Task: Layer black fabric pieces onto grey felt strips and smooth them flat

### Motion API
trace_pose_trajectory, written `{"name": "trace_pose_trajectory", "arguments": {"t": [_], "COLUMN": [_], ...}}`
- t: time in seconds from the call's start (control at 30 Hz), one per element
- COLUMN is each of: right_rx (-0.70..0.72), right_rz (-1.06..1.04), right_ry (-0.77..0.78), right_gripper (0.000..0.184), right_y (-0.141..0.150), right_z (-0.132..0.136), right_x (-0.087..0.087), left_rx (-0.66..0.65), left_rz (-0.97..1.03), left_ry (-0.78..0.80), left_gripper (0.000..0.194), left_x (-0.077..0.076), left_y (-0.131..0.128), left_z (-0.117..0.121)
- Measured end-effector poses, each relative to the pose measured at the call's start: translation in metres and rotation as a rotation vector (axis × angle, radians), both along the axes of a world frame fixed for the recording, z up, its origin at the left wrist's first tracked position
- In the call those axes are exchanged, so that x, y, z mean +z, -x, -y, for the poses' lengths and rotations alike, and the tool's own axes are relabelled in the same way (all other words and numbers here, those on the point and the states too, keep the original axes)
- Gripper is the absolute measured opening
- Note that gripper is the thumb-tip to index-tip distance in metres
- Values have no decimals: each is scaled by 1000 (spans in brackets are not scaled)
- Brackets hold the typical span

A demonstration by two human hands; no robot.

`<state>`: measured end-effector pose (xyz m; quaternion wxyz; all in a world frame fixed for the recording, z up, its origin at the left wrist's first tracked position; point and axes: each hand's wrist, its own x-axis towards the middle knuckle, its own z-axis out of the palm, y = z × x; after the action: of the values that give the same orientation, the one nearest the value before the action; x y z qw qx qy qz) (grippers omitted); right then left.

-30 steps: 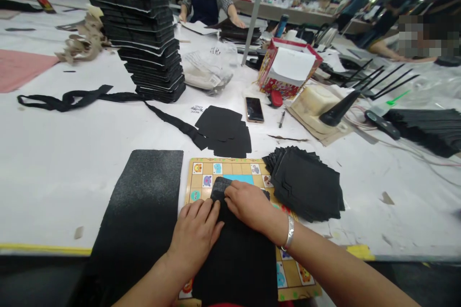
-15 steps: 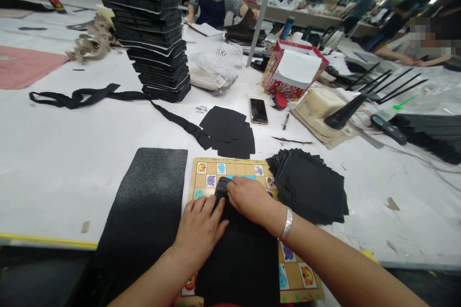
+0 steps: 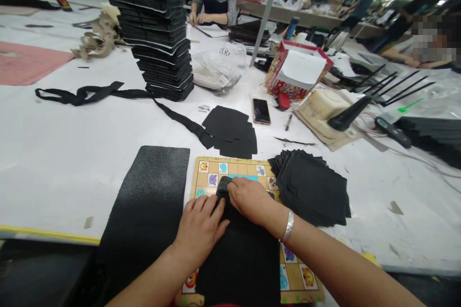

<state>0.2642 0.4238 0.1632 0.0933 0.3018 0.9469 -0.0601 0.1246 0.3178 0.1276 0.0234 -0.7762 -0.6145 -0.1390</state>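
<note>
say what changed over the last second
The co-worker's hands across the table moved left, off the black fabric stack onto a white paper sheet. The person's left hand and bangled right hand stayed on the folded black fabric, nothing taken or let go; the tall black stack stayed put.

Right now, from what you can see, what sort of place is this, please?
Probably a garment or bag factory workshop: a pile of cut black fabric pieces, a tall stack of similar pieces, a long white-covered work table, and a co-worker in an apron, with more workers behind.
</note>
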Motion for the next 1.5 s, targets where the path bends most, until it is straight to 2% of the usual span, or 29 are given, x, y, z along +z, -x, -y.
{"name": "trace_pose_trajectory", "arguments": {"t": [0.2, 0.33, 0.43, 0.57, 0.7, 0.87, 1.07, 1.17, 1.27, 1.4, 1.5], "right_rx": [-163, -16, 63, 62, 40, -52, -233, -261, -310, -355, -315], "right_rz": [-77, -244, -275, -246, -241, -276, -420, -364, -253, -161, -135], "right_ry": [-20, -16, -27, -43, -86, -75, 20, 57, 120, 205, 167], "right_gripper": [17, 19, 27, 35, 41, 37, 17, 10, 13, 13, 9], "right_y": [-9, -20, -31, -55, -89, -112, -93, -76, -62, -56, -54], "right_z": [3, 14, 19, 25, 32, 39, 38, 38, 36, 33, 37], "right_x": [1, -4, -13, -20, -19, -17, -10, -4, 1, 6, 8], "left_rx": [12, 18, 19, 11, 14, -2, -68, -111, -149, -192, -200], "left_rz": [-2, -1, -10, -24, -41, -103, -85, -51, -48, -51, -38], "left_ry": [51, 73, 88, 90, 89, 174, 325, 395, 424, 439, 434], "left_gripper": [37, 36, 36, 38, 38, 27, 14, 14, 6, 5, 8], "left_x": [3, 4, 6, 7, 9, 19, 32, 33, 34, 35, 34], "left_y": [-1, -2, -2, -1, 0, -1, 2, 3, 3, -1, -3], "left_z": [-3, -6, -7, -7, -7, -21, -47, -60, -68, -65, -54]}}
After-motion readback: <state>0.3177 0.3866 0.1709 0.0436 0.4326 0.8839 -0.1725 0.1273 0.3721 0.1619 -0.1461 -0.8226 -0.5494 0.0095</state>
